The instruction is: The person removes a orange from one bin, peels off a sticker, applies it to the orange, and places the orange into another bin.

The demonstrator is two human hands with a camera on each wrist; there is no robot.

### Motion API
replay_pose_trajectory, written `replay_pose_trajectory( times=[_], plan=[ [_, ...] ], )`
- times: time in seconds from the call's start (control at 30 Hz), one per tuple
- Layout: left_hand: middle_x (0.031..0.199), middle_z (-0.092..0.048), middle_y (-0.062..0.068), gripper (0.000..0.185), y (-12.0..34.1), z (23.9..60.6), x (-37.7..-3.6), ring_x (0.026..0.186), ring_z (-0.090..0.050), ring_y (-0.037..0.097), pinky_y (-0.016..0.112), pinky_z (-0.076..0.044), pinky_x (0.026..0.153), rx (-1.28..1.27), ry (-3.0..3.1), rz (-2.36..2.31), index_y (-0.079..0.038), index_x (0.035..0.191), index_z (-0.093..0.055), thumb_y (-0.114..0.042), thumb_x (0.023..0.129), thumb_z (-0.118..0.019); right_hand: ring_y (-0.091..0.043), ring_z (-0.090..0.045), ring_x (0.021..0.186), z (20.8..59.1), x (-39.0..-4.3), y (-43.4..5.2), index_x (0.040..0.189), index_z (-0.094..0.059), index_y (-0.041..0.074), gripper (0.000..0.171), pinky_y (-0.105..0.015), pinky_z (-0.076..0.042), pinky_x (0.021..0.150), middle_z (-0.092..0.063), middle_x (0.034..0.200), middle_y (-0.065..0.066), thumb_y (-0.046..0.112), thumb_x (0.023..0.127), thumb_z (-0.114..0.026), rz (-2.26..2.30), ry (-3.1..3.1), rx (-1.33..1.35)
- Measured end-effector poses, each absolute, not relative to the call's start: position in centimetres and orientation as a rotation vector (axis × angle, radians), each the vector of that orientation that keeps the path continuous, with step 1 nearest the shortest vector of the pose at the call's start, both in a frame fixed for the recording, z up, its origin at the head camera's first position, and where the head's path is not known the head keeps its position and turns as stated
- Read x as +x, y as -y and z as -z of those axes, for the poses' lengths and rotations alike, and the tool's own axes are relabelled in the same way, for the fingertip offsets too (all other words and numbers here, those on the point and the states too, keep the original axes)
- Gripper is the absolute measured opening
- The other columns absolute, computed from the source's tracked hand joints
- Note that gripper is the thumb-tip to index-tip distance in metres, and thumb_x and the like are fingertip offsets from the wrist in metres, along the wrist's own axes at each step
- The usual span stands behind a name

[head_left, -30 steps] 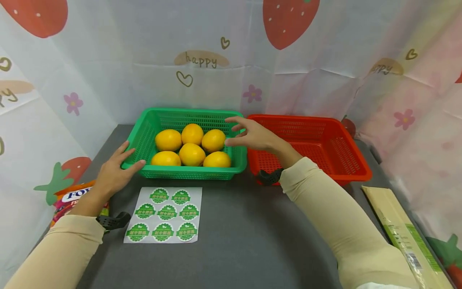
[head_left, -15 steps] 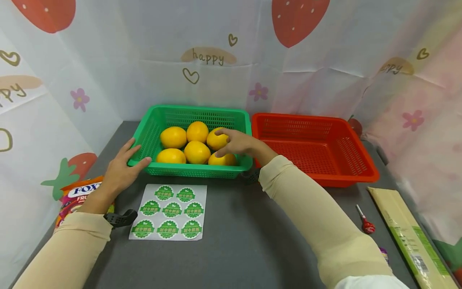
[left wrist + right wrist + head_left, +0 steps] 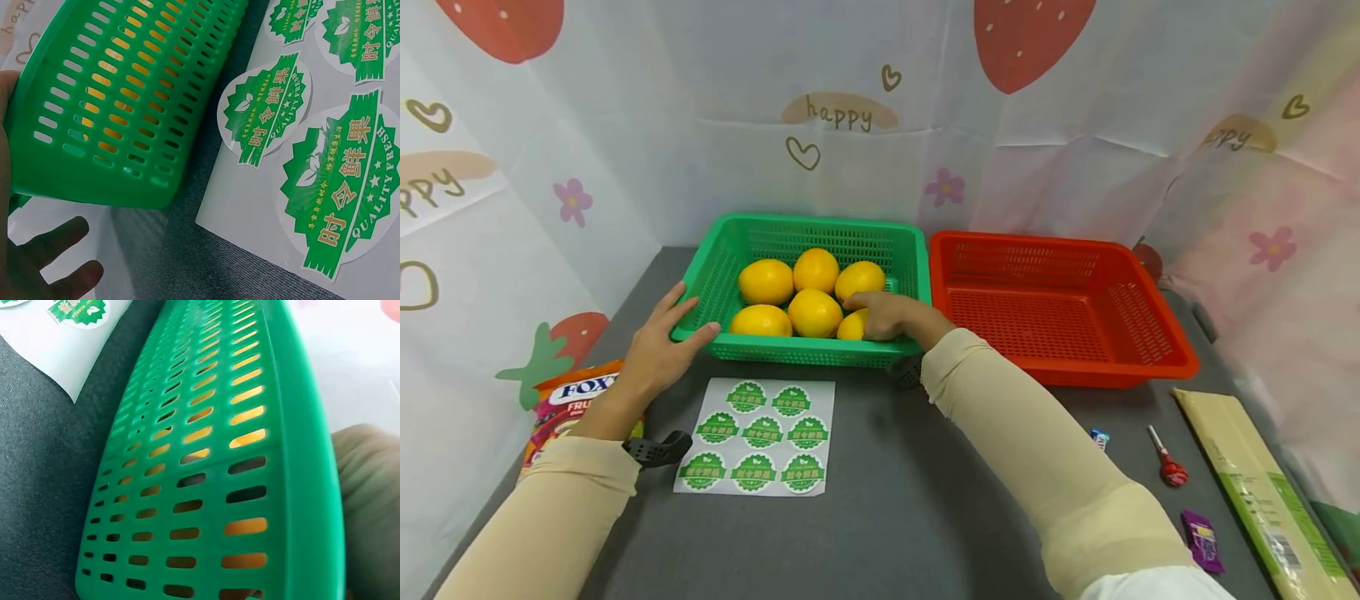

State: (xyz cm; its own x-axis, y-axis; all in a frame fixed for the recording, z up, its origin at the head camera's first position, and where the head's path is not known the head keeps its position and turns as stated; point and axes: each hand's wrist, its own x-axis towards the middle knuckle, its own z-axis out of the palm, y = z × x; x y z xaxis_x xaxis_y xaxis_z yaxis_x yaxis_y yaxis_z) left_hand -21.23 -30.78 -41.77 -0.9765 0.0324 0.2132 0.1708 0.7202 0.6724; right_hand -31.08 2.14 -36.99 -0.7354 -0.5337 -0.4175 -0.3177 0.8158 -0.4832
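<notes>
A green basket (image 3: pixel 820 353) holds several oranges (image 3: pixel 815 313) in two rows. My right hand (image 3: pixel 898 318) reaches over its front rim and grips the front-right orange (image 3: pixel 852 326) from above, fingers bent over it. That hand's fingertips are partly hidden, and in the right wrist view the basket wall (image 3: pixel 206 444) covers most of the hand. At the basket's front-left corner, my left hand (image 3: pixel 658 350) rests its thumb near the rim, fingers spread and fairly straight. Some fingers (image 3: pixel 59 244) show outside the basket in the left wrist view.
A red basket (image 3: pixel 1060 369) stands right of the green one. A sheet of green round stickers (image 3: pixel 760 433) lies in front. A candy bag (image 3: pixel 568 404) sits at left. At right are a lollipop (image 3: pixel 1172 471), a purple-wrapped sweet (image 3: pixel 1202 542), a blue packet (image 3: pixel 1100 438) and a long beige package (image 3: pixel 1262 492).
My right hand has moved left and down into the green basket and onto the front-right orange. My left hand stays at the basket corner. The head view has shifted slightly to the right.
</notes>
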Motion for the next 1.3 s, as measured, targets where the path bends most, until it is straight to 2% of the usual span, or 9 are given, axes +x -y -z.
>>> replay_pose_trajectory(
  times=[0.1,0.23,0.4,0.53,0.67,0.87,1.07,1.17,1.3],
  plan=[
    [0.16,-0.011,0.007,0.07,30.4,41.9,-21.4,0.139,-0.015,0.046,0.069,-0.016,0.1,-0.173,2.739,1.111,0.001,0.147,-0.036,-0.043,0.096,-0.056,-0.027,-0.042,0.114,37.2,-30.8,-2.4,0.148,-0.04,0.014,0.059,-0.039,-0.035,0.097,-0.039,0.147,-0.01,0.011,0.092,-0.06,0.475,-2.502,-0.619],
    [0.16,-0.01,0.007,0.07,30.0,42.2,-21.5,0.139,-0.014,0.047,0.07,-0.015,0.1,-0.184,2.75,1.134,0.001,0.148,-0.035,-0.043,0.097,-0.056,-0.028,-0.045,0.118,37.3,-30.3,-3.2,0.146,-0.04,0.014,0.067,-0.041,-0.037,0.098,-0.044,0.143,-0.011,0.023,0.087,-0.071,0.522,-2.599,-0.622],
    [0.16,-0.009,0.007,0.07,29.8,42.5,-21.7,0.139,-0.013,0.047,0.071,-0.015,0.1,-0.21,2.748,1.158,0.001,0.148,-0.034,-0.041,0.097,-0.056,-0.027,-0.049,0.108,36.5,-28.9,-4.9,0.14,-0.043,0.018,0.074,-0.041,-0.045,0.088,-0.044,0.135,-0.01,0.026,0.077,-0.08,0.837,-2.65,-0.629],
    [0.16,-0.008,0.006,0.068,29.8,42.7,-21.8,0.139,-0.012,0.047,0.071,-0.015,0.099,-0.215,2.752,1.159,0.0,0.148,-0.034,-0.041,0.097,-0.056,-0.025,-0.051,0.101,35.6,-27.0,-7.0,0.138,-0.045,0.017,0.074,-0.038,-0.049,0.08,-0.044,0.132,-0.007,0.027,0.075,-0.082,1.208,-2.599,-0.685],
    [0.161,-0.006,0.007,0.068,29.9,42.8,-21.7,0.139,-0.011,0.047,0.072,-0.014,0.099,-0.222,2.758,1.168,0.0,0.149,-0.033,-0.04,0.098,-0.055,-0.026,-0.053,0.1,35.4,-24.2,-9.5,0.138,-0.045,0.015,0.072,-0.039,-0.051,0.079,-0.047,0.13,-0.005,0.023,0.077,-0.082,1.529,-2.527,-0.797],
    [0.161,-0.004,0.008,0.067,30.1,42.8,-21.7,0.14,-0.008,0.046,0.072,-0.012,0.099,-0.228,2.743,1.185,0.0,0.149,-0.032,-0.038,0.099,-0.054,-0.028,-0.055,0.102,36.5,-19.3,-12.9,0.139,-0.044,0.011,0.072,-0.041,-0.052,0.081,-0.048,0.13,-0.008,0.005,0.077,-0.08,1.785,-2.444,-0.925],
    [0.161,-0.004,0.008,0.066,30.4,42.8,-21.5,0.14,-0.008,0.047,0.072,-0.01,0.099,-0.221,2.713,1.188,0.0,0.149,-0.032,-0.036,0.099,-0.054,-0.033,-0.055,0.101,36.1,-13.9,-14.6,0.134,-0.042,-0.005,0.07,-0.039,-0.052,0.082,-0.048,0.129,-0.018,-0.008,0.073,-0.078,1.801,-2.498,-0.879],
    [0.16,-0.004,0.008,0.065,30.4,42.6,-21.5,0.14,-0.008,0.046,0.072,-0.01,0.099,-0.221,2.704,1.177,0.0,0.149,-0.032,-0.036,0.099,-0.053,-0.031,-0.057,0.097,37.3,-12.9,-15.6,0.133,-0.044,-0.005,0.067,-0.036,-0.051,0.083,-0.051,0.125,-0.019,-0.008,0.074,-0.077,1.784,-2.532,-0.818],
    [0.16,-0.004,0.009,0.064,30.5,42.6,-21.3,0.14,-0.007,0.046,0.072,-0.009,0.1,-0.22,2.688,1.181,0.001,0.149,-0.032,-0.034,0.099,-0.053,-0.028,-0.056,0.099,41.2,-13.4,-17.3,0.134,-0.047,0.001,0.065,-0.043,-0.049,0.085,-0.054,0.124,-0.013,0.0,0.076,-0.078,1.733,-2.598,-0.698]
  ],
)
